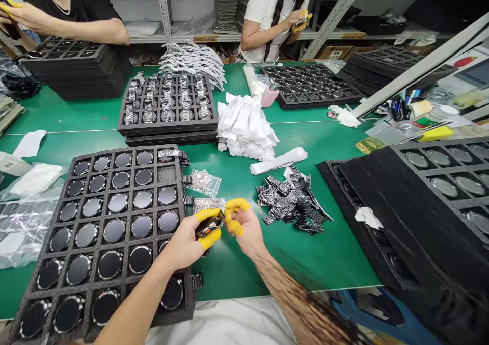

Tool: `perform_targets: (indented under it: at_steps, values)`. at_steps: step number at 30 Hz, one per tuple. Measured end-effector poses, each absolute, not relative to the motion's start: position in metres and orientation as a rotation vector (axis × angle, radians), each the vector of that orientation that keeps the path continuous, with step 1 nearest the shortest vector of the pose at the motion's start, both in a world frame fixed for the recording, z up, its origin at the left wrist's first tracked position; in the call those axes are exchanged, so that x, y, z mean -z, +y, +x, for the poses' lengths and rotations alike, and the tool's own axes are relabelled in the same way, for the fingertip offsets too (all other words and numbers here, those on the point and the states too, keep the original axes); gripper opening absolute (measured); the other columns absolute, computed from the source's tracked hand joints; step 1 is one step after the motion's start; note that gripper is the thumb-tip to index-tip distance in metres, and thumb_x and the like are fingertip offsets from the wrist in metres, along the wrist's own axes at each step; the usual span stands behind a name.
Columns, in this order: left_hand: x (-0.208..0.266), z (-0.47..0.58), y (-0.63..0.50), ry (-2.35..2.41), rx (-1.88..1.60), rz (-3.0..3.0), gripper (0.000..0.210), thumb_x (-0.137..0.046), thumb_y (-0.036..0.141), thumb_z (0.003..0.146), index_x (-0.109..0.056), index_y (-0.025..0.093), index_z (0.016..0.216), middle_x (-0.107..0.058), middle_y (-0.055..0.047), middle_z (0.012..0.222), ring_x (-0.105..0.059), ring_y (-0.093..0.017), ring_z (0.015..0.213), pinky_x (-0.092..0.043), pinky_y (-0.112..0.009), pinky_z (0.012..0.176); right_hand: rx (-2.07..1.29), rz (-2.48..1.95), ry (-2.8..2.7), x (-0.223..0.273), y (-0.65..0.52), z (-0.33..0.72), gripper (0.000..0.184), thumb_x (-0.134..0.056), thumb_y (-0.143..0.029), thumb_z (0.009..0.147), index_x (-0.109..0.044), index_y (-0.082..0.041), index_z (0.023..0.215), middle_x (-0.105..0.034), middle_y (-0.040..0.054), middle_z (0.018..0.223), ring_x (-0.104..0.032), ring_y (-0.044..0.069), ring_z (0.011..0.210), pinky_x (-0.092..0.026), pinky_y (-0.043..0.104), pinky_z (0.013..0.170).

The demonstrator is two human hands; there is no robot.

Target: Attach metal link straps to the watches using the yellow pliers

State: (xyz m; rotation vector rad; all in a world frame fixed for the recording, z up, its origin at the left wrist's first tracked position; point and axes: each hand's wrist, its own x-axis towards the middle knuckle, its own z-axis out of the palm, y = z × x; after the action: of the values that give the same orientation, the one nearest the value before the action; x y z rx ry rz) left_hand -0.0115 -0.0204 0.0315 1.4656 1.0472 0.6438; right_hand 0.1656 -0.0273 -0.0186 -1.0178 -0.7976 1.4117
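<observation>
My left hand, with yellow finger cots, is closed around a dark watch that has an orange detail on its side. Close against the watch's far end, my right hand has its yellow-capped fingers pinched together; what they hold is too small to make out. Both hands are above the right edge of a black foam tray filled with round watch heads. Small clear bags of metal pins lie just beyond my hands. To their right is a heap of black metal watch bands.
Wrapped white bundles are piled behind the bands. A stacked tray of watches with bands stands at the back. More foam trays flank the right, near a slanted metal post. Two co-workers sit across the green table.
</observation>
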Motion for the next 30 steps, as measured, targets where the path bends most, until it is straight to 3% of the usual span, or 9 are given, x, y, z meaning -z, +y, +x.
perform_targets:
  at_steps: [3,6,9,15,18,20,24,28,30]
  values:
    - [-0.036,-0.012,-0.02,1.01,-0.57,1.266,0.039,-0.075,0.032,0.088,-0.077,0.021,0.125,-0.079,-0.007,0.099,-0.072,-0.026,0.092,-0.062,-0.036,0.082,-1.3,-0.979,-0.984,0.023,-0.024,0.174,0.064,-0.094,-0.074,0.057,-0.075,-0.027,0.096,-0.058,0.0007,0.082,-0.054,0.018,0.072,-0.049,0.031,0.061]
    - [-0.037,-0.013,-0.019,0.984,-0.547,1.213,0.039,-0.078,0.031,0.084,-0.08,0.021,0.121,-0.08,-0.006,0.1,-0.07,-0.023,0.088,-0.06,-0.033,0.077,-1.271,-0.977,-1.124,0.024,-0.023,0.182,0.043,-0.085,-0.07,0.076,-0.08,-0.028,0.086,-0.058,0.0035,0.084,-0.056,0.022,0.078,-0.052,0.037,0.069]
    - [-0.039,-0.013,-0.018,0.985,-0.537,1.192,0.036,-0.081,0.031,0.081,-0.082,0.02,0.116,-0.079,-0.006,0.098,-0.066,-0.02,0.083,-0.057,-0.029,0.071,-1.288,-0.942,-1.148,0.026,-0.025,0.185,0.038,-0.075,-0.066,0.089,-0.08,-0.029,0.085,-0.057,0.0041,0.083,-0.057,0.023,0.078,-0.053,0.04,0.073]
    - [-0.043,-0.009,-0.016,0.98,-0.481,1.049,0.038,-0.081,0.035,0.081,-0.079,0.017,0.115,-0.075,-0.005,0.093,-0.048,-0.009,0.059,-0.034,-0.018,0.048,-1.266,-0.955,-1.205,0.028,-0.032,0.182,0.032,-0.085,-0.061,0.082,-0.08,-0.03,0.09,-0.062,0.0065,0.098,-0.058,0.023,0.083,-0.054,0.039,0.073]
    - [-0.04,-0.005,-0.018,1.086,-0.662,1.073,0.038,-0.076,0.034,0.086,-0.075,0.016,0.119,-0.075,-0.006,0.095,-0.062,-0.014,0.07,-0.049,-0.021,0.058,-1.327,-0.953,-0.939,0.02,-0.041,0.178,0.038,-0.084,-0.067,0.079,-0.073,-0.03,0.077,-0.065,0.0068,0.093,-0.063,0.027,0.087,-0.056,0.047,0.083]
    - [-0.036,-0.005,-0.017,1.129,-0.791,1.241,0.036,-0.071,0.026,0.088,-0.073,0.017,0.123,-0.077,-0.009,0.11,-0.071,-0.021,0.094,-0.061,-0.031,0.082,-1.507,-0.915,-0.712,0.018,-0.048,0.177,0.039,-0.076,-0.071,0.082,-0.071,-0.033,0.077,-0.059,0.0042,0.071,-0.062,0.028,0.075,-0.056,0.051,0.08]
    - [-0.03,-0.012,-0.014,1.06,-0.701,1.805,0.041,-0.063,0.013,0.092,-0.072,0.019,0.132,-0.064,-0.015,0.148,-0.063,-0.027,0.136,-0.055,-0.042,0.113,-1.787,-1.026,-0.675,0.03,-0.05,0.179,0.04,-0.082,-0.072,0.072,-0.072,-0.033,0.067,-0.05,0.0051,0.056,-0.051,0.027,0.055,-0.052,0.05,0.061]
    - [-0.029,-0.014,-0.016,1.036,-0.553,2.068,0.047,-0.05,0.008,0.097,-0.066,0.012,0.14,-0.068,-0.015,0.145,-0.059,-0.024,0.142,-0.049,-0.038,0.121,-1.85,-1.235,-0.646,0.045,-0.046,0.178,0.046,-0.097,-0.069,0.043,-0.079,-0.033,0.066,-0.065,0.0137,0.068,-0.06,0.031,0.059,-0.056,0.053,0.058]
    - [-0.028,-0.013,-0.016,1.051,-0.507,2.151,0.05,-0.051,0.008,0.095,-0.065,0.011,0.142,-0.07,-0.014,0.142,-0.061,-0.024,0.139,-0.05,-0.037,0.121,-1.875,-1.291,-0.666,0.048,-0.047,0.178,0.043,-0.098,-0.063,0.041,-0.081,-0.032,0.065,-0.068,0.0162,0.07,-0.064,0.033,0.061,-0.06,0.054,0.06]
